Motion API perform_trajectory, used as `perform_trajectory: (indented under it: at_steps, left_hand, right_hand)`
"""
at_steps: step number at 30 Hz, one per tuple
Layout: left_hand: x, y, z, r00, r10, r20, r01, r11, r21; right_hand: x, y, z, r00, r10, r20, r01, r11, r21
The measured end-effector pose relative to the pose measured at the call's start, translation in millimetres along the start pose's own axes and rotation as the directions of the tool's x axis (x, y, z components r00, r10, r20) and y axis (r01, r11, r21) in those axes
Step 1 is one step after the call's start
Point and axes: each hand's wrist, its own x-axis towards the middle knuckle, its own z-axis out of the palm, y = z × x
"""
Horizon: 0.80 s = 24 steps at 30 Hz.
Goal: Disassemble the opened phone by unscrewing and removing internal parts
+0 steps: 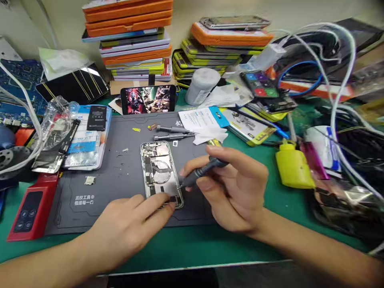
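Observation:
An opened phone with its inner parts bare lies on the dark grey work mat. My left hand rests over the phone's near end, fingertips down on its lower part; what lies under them is hidden. In my right hand is a dark precision screwdriver, gripped between thumb and fingers and tilted. Its thin tip points at the phone's right edge; whether it touches cannot be made out. Just beyond the phone lie two more screwdrivers. A small metal piece sits on the mat's left side.
Behind the mat, a phone with a lit screen leans before stacked orange boxes. A black battery rests on blue-white packaging at left, beyond a red device. On the right are a yellow bottle and white cables.

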Motion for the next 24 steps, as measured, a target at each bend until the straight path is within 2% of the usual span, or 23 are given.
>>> perform_trajectory:
  at_steps: [7,18,24]
  left_hand:
    - [0.5,-0.6,1.1,1.000,0.000,0.004,0.000,1.000,-0.019]
    - [-0.9,-0.5,-0.8,1.000,-0.007,0.009,0.008,1.000,-0.028]
    - [-2.0,-0.9,1.6,1.000,-0.009,0.013,0.009,1.000,-0.024]
  right_hand:
    - [-1.3,1.5,-2.6,0.998,-0.053,-0.037,0.051,0.998,-0.042]
    - [-0.8,-2.0,-5.4,0.988,-0.103,0.115,0.115,0.989,-0.099]
    - [-4.2,-2.1,-6.4,0.982,-0.111,0.153,0.131,0.983,-0.129]
